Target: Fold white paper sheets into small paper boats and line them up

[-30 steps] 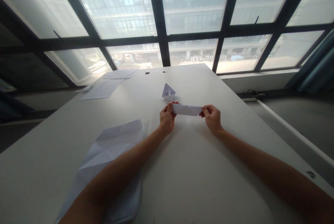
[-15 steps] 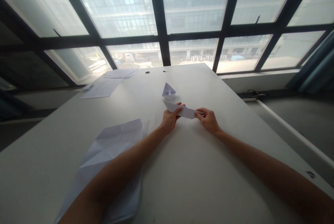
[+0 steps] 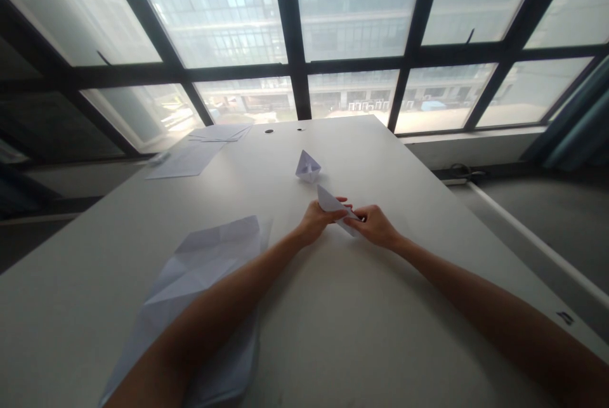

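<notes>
Between my two hands is a folded piece of white paper (image 3: 327, 199), held tilted just above the table, its pointed end up to the left. My left hand (image 3: 316, 221) grips its left part, thumb on the near face and fingers behind. On the lower right end my right hand (image 3: 375, 225) pinches the paper between thumb and fingers. Beyond them a folded paper boat (image 3: 308, 167) stands on the table. Part of the held paper is hidden by my fingers.
Creased white sheets (image 3: 204, 262) lie under and beside my left forearm. More flat papers (image 3: 185, 159) rest at the far left of the white table (image 3: 361, 332). Two dark round holes (image 3: 269, 132) are near its back edge, before the windows.
The folded paper has turned steeper, its right end now lower and nearer me. My left hand has shifted right, closer to my right hand. The paper boat has stayed in place.
</notes>
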{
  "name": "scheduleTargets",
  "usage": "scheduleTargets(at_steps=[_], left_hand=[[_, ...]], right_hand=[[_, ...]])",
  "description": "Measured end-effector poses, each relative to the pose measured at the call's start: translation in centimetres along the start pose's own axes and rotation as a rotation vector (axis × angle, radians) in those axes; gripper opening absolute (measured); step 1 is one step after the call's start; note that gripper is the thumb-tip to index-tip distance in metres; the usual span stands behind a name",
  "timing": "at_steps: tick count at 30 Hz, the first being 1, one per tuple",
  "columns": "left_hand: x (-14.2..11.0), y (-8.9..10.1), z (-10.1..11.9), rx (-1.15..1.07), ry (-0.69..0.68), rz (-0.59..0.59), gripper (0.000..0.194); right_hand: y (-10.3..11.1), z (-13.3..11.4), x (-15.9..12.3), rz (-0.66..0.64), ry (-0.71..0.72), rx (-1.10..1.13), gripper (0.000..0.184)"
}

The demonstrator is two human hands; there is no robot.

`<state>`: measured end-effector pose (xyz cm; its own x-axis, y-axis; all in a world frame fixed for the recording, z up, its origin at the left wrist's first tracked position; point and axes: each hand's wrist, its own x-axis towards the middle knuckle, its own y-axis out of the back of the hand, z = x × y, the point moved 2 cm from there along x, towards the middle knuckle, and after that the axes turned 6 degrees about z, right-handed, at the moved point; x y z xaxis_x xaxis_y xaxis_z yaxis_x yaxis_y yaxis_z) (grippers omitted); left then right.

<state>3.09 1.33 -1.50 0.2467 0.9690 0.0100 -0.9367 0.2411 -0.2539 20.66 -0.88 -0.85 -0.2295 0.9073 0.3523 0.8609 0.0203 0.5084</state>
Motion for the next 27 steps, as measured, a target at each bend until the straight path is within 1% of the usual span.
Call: scheduleTargets(at_steps=[5, 8, 12, 16, 19, 22, 25, 27], left_hand=[[-0.1, -0.1, 0.0, -0.052, 0.071, 0.067, 0.051], [0.1, 0.0, 0.0, -0.124, 0.079, 0.074, 0.043], [0.3, 0.2, -0.1, -0.15, 0.069, 0.078, 0.042], [0.1, 0.0, -0.1, -0.091, 0.078, 0.03, 0.041], [0.1, 0.0, 0.0, -0.123, 0.08, 0.025, 0.038], [0.5, 0.3, 0.1, -0.23, 0.053, 0.103, 0.035], [0.9, 0.7, 0.2, -0.313, 0.043, 0.193, 0.033], [1.0, 0.8, 0.3, -0.334, 0.041, 0.198, 0.035]], right_hand=[[-0.2, -0.2, 0.1, -0.083, -0.086, 0.236, 0.039], [-0.4, -0.1, 0.1, -0.126, -0.163, 0.3, 0.04], [-0.6, -0.1, 0.0, -0.145, -0.175, 0.263, 0.039], [-0.7, -0.3, -0.2, -0.102, -0.189, 0.203, 0.044], [-0.7, -0.4, -0.3, -0.119, -0.232, 0.247, 0.044], [-0.6, -0.4, -0.2, -0.175, -0.256, 0.283, 0.043], [-0.5, -0.4, -0.1, -0.183, -0.238, 0.274, 0.044], [-0.6, -0.4, -0.1, -0.168, -0.24, 0.276, 0.044]])
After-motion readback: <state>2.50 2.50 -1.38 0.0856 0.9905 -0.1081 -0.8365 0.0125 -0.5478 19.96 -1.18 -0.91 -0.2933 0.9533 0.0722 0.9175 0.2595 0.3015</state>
